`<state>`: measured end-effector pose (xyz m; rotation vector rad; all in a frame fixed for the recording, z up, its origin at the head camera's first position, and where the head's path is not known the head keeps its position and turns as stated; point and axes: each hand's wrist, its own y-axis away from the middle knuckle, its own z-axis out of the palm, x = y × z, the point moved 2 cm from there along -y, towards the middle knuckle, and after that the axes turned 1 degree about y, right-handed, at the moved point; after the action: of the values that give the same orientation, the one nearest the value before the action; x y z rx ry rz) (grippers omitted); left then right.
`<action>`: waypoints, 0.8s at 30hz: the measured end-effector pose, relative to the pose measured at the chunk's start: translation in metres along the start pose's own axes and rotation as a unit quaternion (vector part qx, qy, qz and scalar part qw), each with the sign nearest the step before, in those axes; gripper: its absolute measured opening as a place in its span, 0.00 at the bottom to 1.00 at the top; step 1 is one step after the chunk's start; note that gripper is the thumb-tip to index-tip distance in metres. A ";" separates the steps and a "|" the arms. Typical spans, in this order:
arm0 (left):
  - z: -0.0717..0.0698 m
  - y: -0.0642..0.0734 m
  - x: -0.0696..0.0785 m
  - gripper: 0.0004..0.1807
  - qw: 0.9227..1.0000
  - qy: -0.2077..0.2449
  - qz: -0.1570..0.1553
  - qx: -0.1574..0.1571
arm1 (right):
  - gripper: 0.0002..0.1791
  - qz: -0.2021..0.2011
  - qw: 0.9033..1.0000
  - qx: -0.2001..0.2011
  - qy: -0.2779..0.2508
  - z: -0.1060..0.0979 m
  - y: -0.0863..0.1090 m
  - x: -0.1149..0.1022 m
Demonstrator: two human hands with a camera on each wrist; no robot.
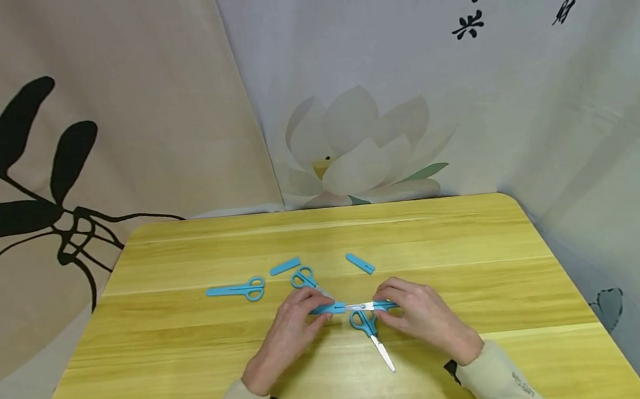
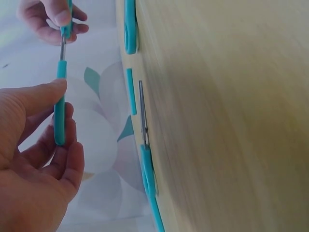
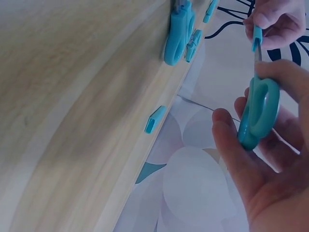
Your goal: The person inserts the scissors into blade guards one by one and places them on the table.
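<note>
My left hand point(image 1: 289, 326) pinches a light-blue blade cover point(image 1: 334, 308) between thumb and fingers. Opposite it, my right hand point(image 1: 425, 312) holds a pair of scissors by the blue handles point(image 3: 247, 137). The scissors' blades point(image 1: 359, 307) point left, and their tips are inside the cover's mouth; part of the metal still shows between the two hands. Just below them, uncovered scissors point(image 1: 380, 349) lie with blades toward the front. Another uncovered pair point(image 1: 303, 277) lies behind my left hand, its blades partly hidden.
Covered scissors point(image 1: 236, 290) lie at the left of the wooden table point(image 1: 476, 235). Two loose blue covers rest farther back, one cover point(image 1: 285, 266) left of centre and another cover point(image 1: 360, 263) right of it. A printed curtain point(image 1: 373, 38) hangs behind the table.
</note>
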<state>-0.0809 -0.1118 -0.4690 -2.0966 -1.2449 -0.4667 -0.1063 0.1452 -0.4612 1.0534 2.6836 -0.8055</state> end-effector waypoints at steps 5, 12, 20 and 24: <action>0.001 -0.002 0.001 0.12 1.000 -0.003 0.010 0.005 | 0.13 0.000 1.000 -0.001 0.001 0.000 -0.001 0.000; 0.002 -0.003 0.003 0.12 1.000 0.005 0.013 0.007 | 0.13 0.004 1.000 -0.003 0.001 0.000 -0.003 -0.002; 0.004 -0.004 0.005 0.12 1.000 0.007 0.018 0.006 | 0.14 0.003 1.000 -0.002 0.003 0.001 -0.004 -0.003; 0.005 -0.005 0.006 0.12 1.000 0.010 0.022 0.007 | 0.14 -0.003 1.000 0.002 0.003 0.002 -0.005 -0.004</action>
<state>-0.0822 -0.1025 -0.4677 -2.0989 -1.1853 -0.4570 -0.1065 0.1390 -0.4591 1.0517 2.6927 -0.8096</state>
